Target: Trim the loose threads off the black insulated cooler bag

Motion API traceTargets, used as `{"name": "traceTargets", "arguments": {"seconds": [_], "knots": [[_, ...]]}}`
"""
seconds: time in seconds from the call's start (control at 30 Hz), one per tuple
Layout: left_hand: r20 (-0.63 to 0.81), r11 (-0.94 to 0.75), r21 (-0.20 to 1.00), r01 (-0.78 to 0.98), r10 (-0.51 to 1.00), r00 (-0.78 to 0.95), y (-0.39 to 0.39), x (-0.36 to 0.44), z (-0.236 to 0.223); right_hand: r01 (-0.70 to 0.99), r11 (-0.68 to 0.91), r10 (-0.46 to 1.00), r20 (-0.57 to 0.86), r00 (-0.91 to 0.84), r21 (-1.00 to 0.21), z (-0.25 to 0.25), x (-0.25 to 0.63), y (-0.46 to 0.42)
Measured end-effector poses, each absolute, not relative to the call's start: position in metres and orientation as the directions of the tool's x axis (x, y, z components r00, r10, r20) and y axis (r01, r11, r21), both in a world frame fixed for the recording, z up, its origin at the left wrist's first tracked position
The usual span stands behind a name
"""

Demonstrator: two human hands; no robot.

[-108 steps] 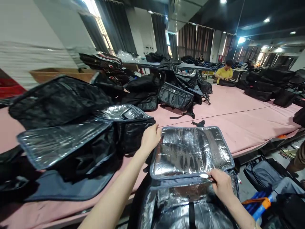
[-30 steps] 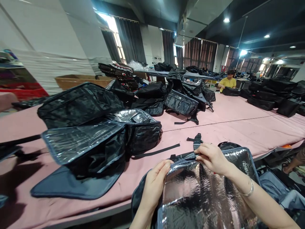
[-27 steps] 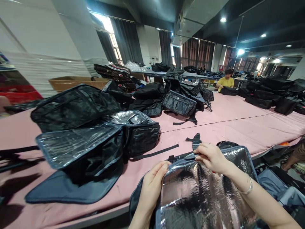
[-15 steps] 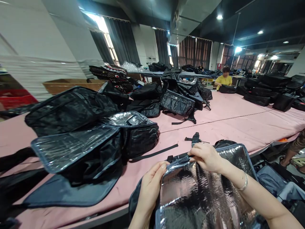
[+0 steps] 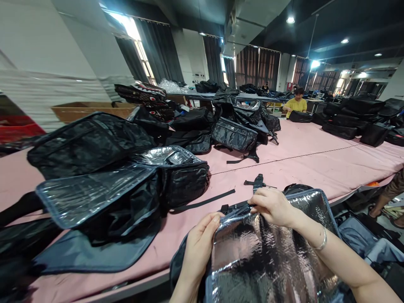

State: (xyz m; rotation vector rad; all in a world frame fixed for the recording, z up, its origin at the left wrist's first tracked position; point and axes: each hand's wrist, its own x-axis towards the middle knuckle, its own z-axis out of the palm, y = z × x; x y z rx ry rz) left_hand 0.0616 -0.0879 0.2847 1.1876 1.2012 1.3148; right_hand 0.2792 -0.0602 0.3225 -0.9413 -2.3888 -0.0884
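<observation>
The table [image 5: 303, 162], covered in pink cloth, formed the main work surface and extended from the near edge toward the far side of the room. A stack of black bags [image 5: 350, 115] occupied its far right section. A co-worker in a yellow top [image 5: 299, 105] was positioned behind the far end, with a black bag in front. The foil-lined bag [image 5: 265, 256] was located at the near edge of the table, directly before the wearer, with its silver inner face exposed; its lower part ran out of view. An open camouflage bag [image 5: 186, 183] lay on the table to the left, well apart from the left hand. A cardboard box [image 5: 88, 111] stood farther back on the left.

The right hand [image 5: 274, 208] grasped the upper edge of the foil-lined bag, thumb and fingers pinched together; whether it held any further item could not be determined. The left hand [image 5: 202, 235] gripped the left corner of the same edge between thumb and fingers. A black strap [image 5: 208, 202] lay flat beyond the left hand. A strap end [image 5: 258, 182] projected just behind the right hand. A bracelet [image 5: 322, 239] encircled the right wrist
</observation>
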Motion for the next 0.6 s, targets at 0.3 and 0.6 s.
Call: {"name": "traceTargets", "arguments": {"seconds": [0.3, 0.6], "knots": [[0.06, -0.061, 0.998, -0.026, 0.996, -0.059, -0.0897, 0.0622, 0.2863, 0.613, 0.778, 0.575, 0.55, -0.606, -0.138, 0.3211, 0.2798, -0.0552], [0.211, -0.194, 0.957, 0.215, 0.976, -0.058, -0.0876, 0.0629, 0.2939, 0.566, 0.677, 0.73, 0.529, -0.432, -0.471, 0.3232, 0.2798, -0.0551]]}}
